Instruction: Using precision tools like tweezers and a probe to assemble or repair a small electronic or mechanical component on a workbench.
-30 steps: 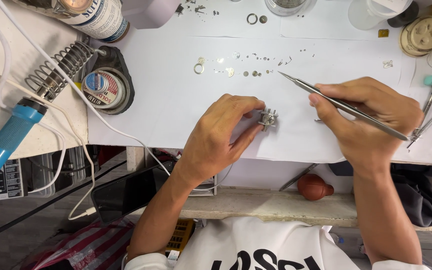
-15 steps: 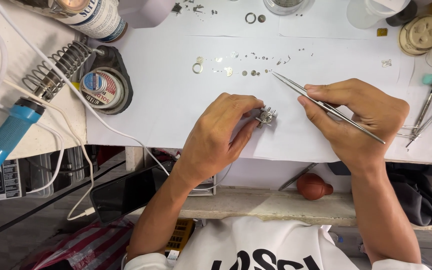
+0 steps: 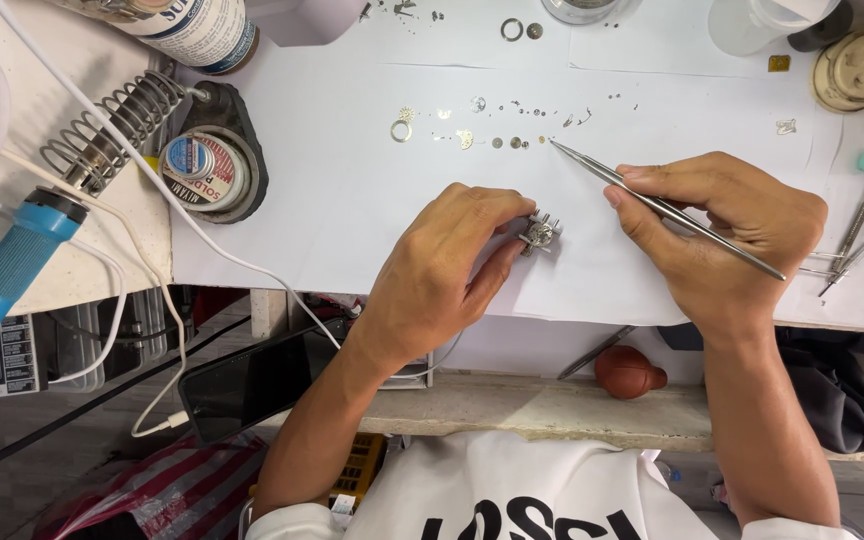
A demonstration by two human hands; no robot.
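The left hand [image 3: 447, 270] pinches a small metal movement holder [image 3: 539, 233] by its edges (light, likely fragile) while the right hand [image 3: 727, 240] grips thin tweezers [image 3: 652, 203] mid-shaft.

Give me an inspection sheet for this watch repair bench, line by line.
Surface: white paper sheet over the bench.
Job's things: small metal holder pinched by left hand; tweezers in right hand, tip near the row of tiny parts.
Clutter: solder tin, coiled iron stand, blue-handled iron, screwdrivers, brown rubber blower.
Grippers: both hands gripping.
Cables: white cord crosses the paper.
Surroundings: dark phone below the bench.
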